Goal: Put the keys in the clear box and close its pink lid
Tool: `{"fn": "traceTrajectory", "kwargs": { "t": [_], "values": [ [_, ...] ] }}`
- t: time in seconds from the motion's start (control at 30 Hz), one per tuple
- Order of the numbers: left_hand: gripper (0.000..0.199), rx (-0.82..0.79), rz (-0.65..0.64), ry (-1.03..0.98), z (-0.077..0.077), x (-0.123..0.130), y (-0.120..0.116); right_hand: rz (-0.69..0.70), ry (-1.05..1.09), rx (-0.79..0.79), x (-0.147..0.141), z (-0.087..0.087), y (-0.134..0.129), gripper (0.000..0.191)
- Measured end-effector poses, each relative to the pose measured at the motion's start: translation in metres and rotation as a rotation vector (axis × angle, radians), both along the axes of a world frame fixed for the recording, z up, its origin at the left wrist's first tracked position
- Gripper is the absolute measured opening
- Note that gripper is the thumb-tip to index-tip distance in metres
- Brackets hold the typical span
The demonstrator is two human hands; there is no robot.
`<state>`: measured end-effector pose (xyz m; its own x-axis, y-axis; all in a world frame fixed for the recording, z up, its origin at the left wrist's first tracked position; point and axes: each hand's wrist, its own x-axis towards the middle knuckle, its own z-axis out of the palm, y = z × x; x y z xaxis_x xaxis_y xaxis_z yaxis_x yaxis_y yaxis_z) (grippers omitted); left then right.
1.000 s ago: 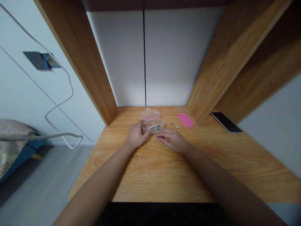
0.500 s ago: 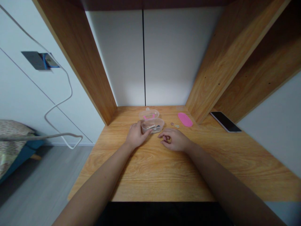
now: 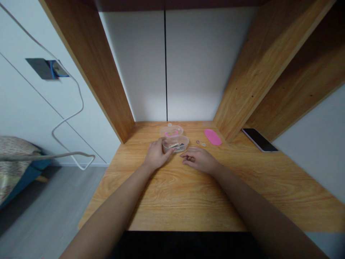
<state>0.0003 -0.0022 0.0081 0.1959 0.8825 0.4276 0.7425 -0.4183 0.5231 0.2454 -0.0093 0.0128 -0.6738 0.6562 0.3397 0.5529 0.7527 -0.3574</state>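
Head view looks down onto a wooden desk [image 3: 185, 201] set in a recess between two oak-look side panels [image 3: 99, 72], with a white back panel [image 3: 137, 72] split by a thin black seam. Near the back of the desk sits an open plastic box [image 3: 175, 144], see-through, holding a metal piece [image 3: 174, 145] and a dark item [image 3: 182, 145]; its lid [image 3: 171, 131], with a pink catch [image 3: 170, 134], lies at 12 o'clock from the box, touching it. The left hand [image 3: 157, 155] lies at 8 o'clock from the box, its fingers pressed together and extended, with the fingertips [image 3: 171, 151] just at the box's near edge. The right hand [image 3: 199, 160] rests at 4 o'clock from the box, its fingers curled in and appearing to pinch a small gold item [image 3: 191, 158] against the thumb, though the item is too small to make out. Small rings [image 3: 200, 143] lie at 3 o'clock from the box, just beyond them a pink oval pad [image 3: 212, 137], and well apart at the same hour a black phone [image 3: 259, 140] lies on the desk. Out past 9 o'clock, a white cable [image 3: 79, 104] loops down a white wall from a grey wall plate [image 3: 40, 68], above a patterned cushion [image 3: 13, 151] on a blue bed frame [image 3: 32, 169] and a grey floor [image 3: 45, 208].
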Motion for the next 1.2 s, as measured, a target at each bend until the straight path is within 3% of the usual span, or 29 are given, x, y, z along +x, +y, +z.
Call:
{"fn": "traceTrajectory", "kwargs": {
  "t": [0.23, 0.43, 0.93, 1.2],
  "values": [
    [0.056, 0.010, 0.011, 0.011, -0.001, 0.000, 0.001, 0.030, 0.083, -0.043, -0.004, -0.003, 0.002, 0.019],
    [0.057, 0.015, -0.004, -0.004, -0.002, -0.001, 0.001, 0.047, 0.035, -0.069, 0.000, 0.005, -0.002, 0.037],
    [0.056, 0.016, -0.008, 0.000, -0.001, -0.001, 0.001, 0.056, 0.047, 0.017, 0.004, 0.013, -0.006, 0.011],
    [0.056, 0.008, 0.000, -0.002, -0.001, 0.000, 0.000, 0.091, -0.001, 0.023, -0.003, 0.008, -0.006, 0.014]
  ]
}}
